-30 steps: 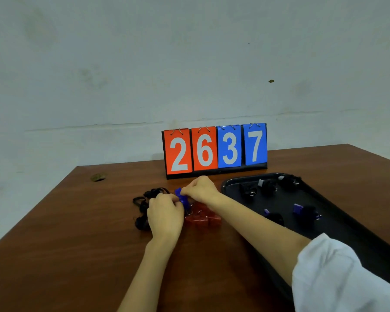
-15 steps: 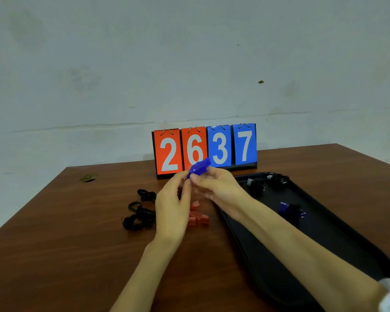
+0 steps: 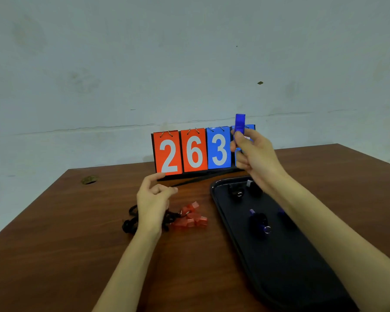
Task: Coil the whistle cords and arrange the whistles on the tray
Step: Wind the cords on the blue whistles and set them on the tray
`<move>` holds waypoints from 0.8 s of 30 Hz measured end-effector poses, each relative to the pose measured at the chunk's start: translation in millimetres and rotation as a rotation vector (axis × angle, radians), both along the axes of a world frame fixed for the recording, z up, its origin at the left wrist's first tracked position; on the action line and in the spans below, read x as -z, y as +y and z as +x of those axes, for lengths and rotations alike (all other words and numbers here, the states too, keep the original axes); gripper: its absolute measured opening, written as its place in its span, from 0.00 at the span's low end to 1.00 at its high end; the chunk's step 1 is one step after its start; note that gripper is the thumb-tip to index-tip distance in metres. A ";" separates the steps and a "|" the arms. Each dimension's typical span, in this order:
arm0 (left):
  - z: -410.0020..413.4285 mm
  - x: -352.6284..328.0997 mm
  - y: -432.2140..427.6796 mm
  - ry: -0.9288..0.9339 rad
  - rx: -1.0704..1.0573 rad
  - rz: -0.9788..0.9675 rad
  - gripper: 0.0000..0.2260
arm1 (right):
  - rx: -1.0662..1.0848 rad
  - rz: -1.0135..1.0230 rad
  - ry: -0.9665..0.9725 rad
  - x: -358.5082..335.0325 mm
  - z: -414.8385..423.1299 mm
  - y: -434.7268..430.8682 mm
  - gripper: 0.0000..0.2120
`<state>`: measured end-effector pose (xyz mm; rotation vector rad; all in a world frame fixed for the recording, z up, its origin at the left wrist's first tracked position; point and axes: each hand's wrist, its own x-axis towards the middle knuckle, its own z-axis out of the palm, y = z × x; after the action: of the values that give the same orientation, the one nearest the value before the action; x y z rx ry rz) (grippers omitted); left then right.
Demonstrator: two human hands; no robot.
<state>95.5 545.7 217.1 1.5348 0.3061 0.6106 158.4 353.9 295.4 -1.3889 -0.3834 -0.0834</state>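
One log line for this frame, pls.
right hand: grips blue whistle, raised | left hand: pinches its black cord, taut | red whistles: on table | tray: holds coiled whistles

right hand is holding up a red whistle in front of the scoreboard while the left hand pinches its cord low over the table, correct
Not quite. The whistle that the right hand holds up is a blue whistle, not red; the red whistles lie on the table. The head view shows it. The rest holds: it is raised in front of the scoreboard, and the left hand pinches its black cord low over the table.
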 end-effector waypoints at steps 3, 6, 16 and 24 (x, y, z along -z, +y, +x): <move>-1.4 -1.2 7.7 -0.010 0.002 -0.076 0.13 | 0.209 -0.303 -0.205 9.9 0.0 -9.1 0.10; 0.5 1.6 20.2 -0.038 -0.004 -0.331 0.07 | 0.360 -0.468 -0.310 19.7 2.6 -23.6 0.13; 4.9 14.2 43.2 -0.048 0.051 -0.899 0.06 | 0.583 -0.678 -0.370 27.7 6.8 -60.3 0.15; 0.9 28.9 12.3 0.304 -0.478 0.899 0.09 | 0.251 -0.518 -0.212 27.6 -10.4 -47.6 0.15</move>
<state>96.4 558.0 188.2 2.4597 0.7057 0.9625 148.0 306.4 267.8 -1.9455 -0.4218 -0.3600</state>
